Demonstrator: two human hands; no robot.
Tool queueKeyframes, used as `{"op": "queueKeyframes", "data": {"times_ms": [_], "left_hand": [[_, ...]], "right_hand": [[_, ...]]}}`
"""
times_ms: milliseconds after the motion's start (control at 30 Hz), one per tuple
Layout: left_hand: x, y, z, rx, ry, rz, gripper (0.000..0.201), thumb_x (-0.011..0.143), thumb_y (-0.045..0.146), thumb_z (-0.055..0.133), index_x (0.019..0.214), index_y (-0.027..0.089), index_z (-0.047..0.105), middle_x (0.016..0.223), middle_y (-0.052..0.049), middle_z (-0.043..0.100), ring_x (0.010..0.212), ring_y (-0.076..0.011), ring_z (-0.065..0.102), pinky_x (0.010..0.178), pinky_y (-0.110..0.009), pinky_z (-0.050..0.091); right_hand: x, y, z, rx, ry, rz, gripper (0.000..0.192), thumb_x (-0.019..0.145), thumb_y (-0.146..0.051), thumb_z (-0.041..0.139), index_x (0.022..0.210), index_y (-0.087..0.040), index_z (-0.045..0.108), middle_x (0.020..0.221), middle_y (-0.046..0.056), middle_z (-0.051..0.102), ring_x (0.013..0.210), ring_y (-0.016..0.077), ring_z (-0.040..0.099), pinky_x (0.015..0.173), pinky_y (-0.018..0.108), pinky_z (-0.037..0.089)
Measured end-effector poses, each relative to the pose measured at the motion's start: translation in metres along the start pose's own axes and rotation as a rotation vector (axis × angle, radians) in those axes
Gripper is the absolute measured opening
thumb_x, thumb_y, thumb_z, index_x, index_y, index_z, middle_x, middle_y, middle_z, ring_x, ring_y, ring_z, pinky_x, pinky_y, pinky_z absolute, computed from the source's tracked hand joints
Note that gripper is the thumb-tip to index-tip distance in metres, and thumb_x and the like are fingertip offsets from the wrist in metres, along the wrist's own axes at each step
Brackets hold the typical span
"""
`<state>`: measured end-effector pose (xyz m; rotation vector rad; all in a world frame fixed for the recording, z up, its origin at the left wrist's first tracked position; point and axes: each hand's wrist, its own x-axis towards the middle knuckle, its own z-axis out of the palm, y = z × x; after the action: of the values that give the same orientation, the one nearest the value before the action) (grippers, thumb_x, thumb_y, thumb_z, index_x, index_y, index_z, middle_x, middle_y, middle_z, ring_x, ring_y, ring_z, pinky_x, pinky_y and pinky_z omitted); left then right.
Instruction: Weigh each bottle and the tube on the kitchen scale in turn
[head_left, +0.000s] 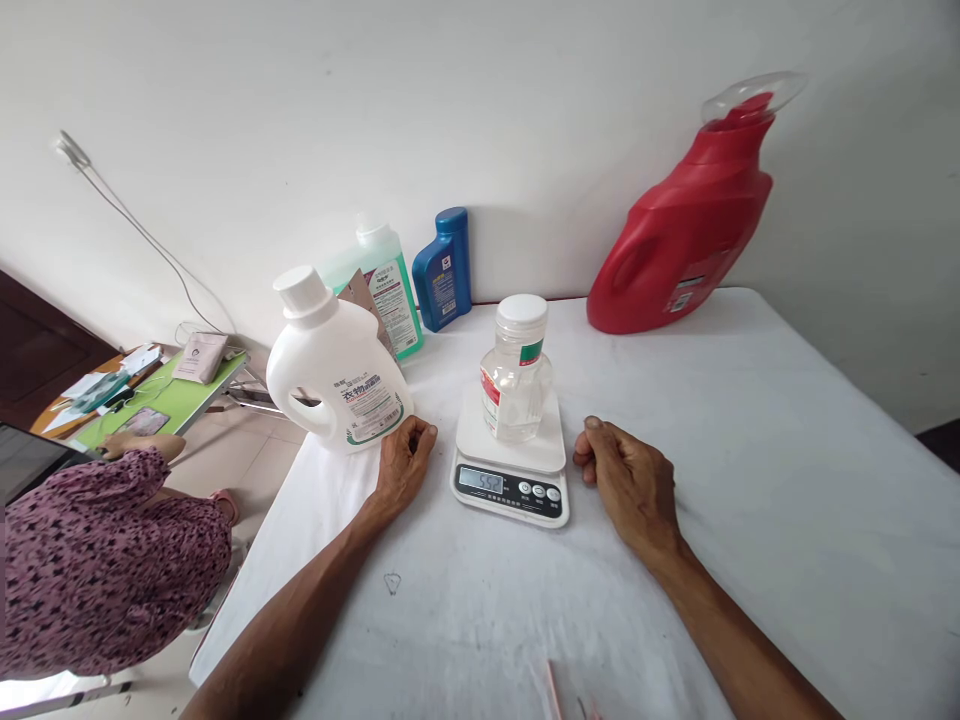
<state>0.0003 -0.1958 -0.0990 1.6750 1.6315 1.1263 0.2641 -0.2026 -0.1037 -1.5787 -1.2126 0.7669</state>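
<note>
A white-clothed table (787,480) carries a kitchen scale (510,470), a white jug (334,365), green, blue and red bottles (679,235)

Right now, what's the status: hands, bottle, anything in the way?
Left hand and right hand curled on table, holding nothing. Clear bottle upright on scale. White jug close beside left hand.
</note>
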Motion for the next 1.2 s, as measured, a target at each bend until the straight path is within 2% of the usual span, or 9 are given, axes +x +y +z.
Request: {"op": "queueKeyframes", "data": {"times_ms": [300, 433, 533, 633, 700, 800, 1000, 1100, 1200], "left_hand": [[-0.002, 0.001, -0.001, -0.008, 0.010, 0.005, 0.035, 0.097, 0.048, 0.053, 0.076, 0.019, 0.055, 0.067, 0.003, 0.047, 0.064, -0.0130, 0.043, 0.063, -0.029, 0.033], [-0.007, 0.019, -0.001, -0.061, 0.054, 0.072, 0.035, 0.093, 0.053, 0.064, 0.103, 0.020, 0.059, 0.081, 0.000, 0.059, 0.070, -0.0147, 0.052, 0.068, -0.030, 0.044], [-0.003, 0.046, 0.007, -0.046, 0.047, 0.204, 0.068, 0.078, 0.051, 0.083, 0.130, 0.020, 0.053, 0.115, -0.011, 0.066, 0.098, -0.0222, 0.063, 0.086, -0.037, 0.052], [0.009, 0.072, 0.022, 0.007, -0.038, 0.294, 0.099, 0.063, 0.049, 0.095, 0.144, 0.021, 0.045, 0.141, -0.018, 0.058, 0.123, -0.0320, 0.061, 0.100, -0.045, 0.051], [0.018, 0.084, 0.032, 0.030, -0.069, 0.286, 0.098, 0.060, 0.047, 0.097, 0.140, 0.021, 0.048, 0.140, -0.018, 0.060, 0.123, -0.0336, 0.063, 0.101, -0.047, 0.051], [0.027, 0.093, 0.043, 0.055, -0.064, 0.204, 0.075, 0.063, 0.043, 0.096, 0.122, 0.021, 0.055, 0.118, -0.012, 0.070, 0.107, -0.0298, 0.069, 0.092, -0.044, 0.053], [0.031, 0.100, 0.046, 0.063, -0.037, 0.083, 0.055, 0.065, 0.036, 0.094, 0.103, 0.020, 0.058, 0.100, -0.008, 0.075, 0.091, -0.0255, 0.072, 0.080, -0.039, 0.053], [0.042, 0.113, 0.047, 0.032, 0.001, 0.109, 0.054, 0.063, 0.036, 0.095, 0.100, 0.019, 0.060, 0.097, -0.007, 0.076, 0.088, -0.0244, 0.072, 0.077, -0.037, 0.052], [0.072, 0.135, 0.056, -0.005, 0.037, 0.189, 0.052, 0.065, 0.037, 0.095, 0.099, 0.019, 0.060, 0.096, -0.007, 0.075, 0.085, -0.0227, 0.070, 0.075, -0.034, 0.051]], "right_hand": [[0.000, 0.002, -0.001, -0.008, 0.006, -0.030, 0.056, 0.097, -0.067, 0.044, 0.062, -0.025, 0.056, 0.053, 0.001, 0.058, 0.051, 0.0185, 0.055, 0.056, 0.031, 0.045], [0.000, 0.000, -0.001, 0.030, 0.008, -0.045, 0.060, 0.096, -0.071, 0.045, 0.060, -0.025, 0.055, 0.052, 0.002, 0.057, 0.049, 0.0182, 0.054, 0.053, 0.031, 0.045], [-0.001, -0.002, -0.002, 0.054, -0.006, -0.048, 0.061, 0.097, -0.071, 0.045, 0.059, -0.024, 0.053, 0.049, 0.000, 0.053, 0.048, 0.0174, 0.051, 0.052, 0.029, 0.044], [-0.002, -0.002, -0.003, 0.059, -0.006, -0.060, 0.061, 0.098, -0.071, 0.044, 0.060, -0.024, 0.053, 0.049, 0.000, 0.052, 0.048, 0.0171, 0.051, 0.053, 0.029, 0.043], [-0.002, -0.001, -0.002, 0.081, -0.006, -0.068, 0.062, 0.098, -0.073, 0.043, 0.061, -0.024, 0.054, 0.052, 0.000, 0.054, 0.049, 0.0174, 0.052, 0.053, 0.029, 0.043], [-0.001, 0.002, -0.002, 0.112, -0.009, -0.084, 0.063, 0.097, -0.075, 0.042, 0.062, -0.024, 0.053, 0.055, 0.001, 0.056, 0.050, 0.0178, 0.053, 0.054, 0.030, 0.043], [0.000, 0.006, 0.000, 0.126, 0.009, -0.098, 0.063, 0.100, -0.074, 0.036, 0.063, -0.026, 0.050, 0.056, 0.001, 0.058, 0.048, 0.0178, 0.052, 0.055, 0.031, 0.042], [0.001, 0.008, 0.001, 0.135, 0.013, -0.110, 0.061, 0.101, -0.073, 0.035, 0.063, -0.026, 0.049, 0.056, 0.001, 0.059, 0.049, 0.0187, 0.053, 0.055, 0.031, 0.042], [0.001, 0.009, 0.001, 0.144, 0.010, -0.120, 0.061, 0.102, -0.071, 0.034, 0.063, -0.026, 0.048, 0.057, 0.002, 0.059, 0.051, 0.0194, 0.054, 0.056, 0.032, 0.042]]}}
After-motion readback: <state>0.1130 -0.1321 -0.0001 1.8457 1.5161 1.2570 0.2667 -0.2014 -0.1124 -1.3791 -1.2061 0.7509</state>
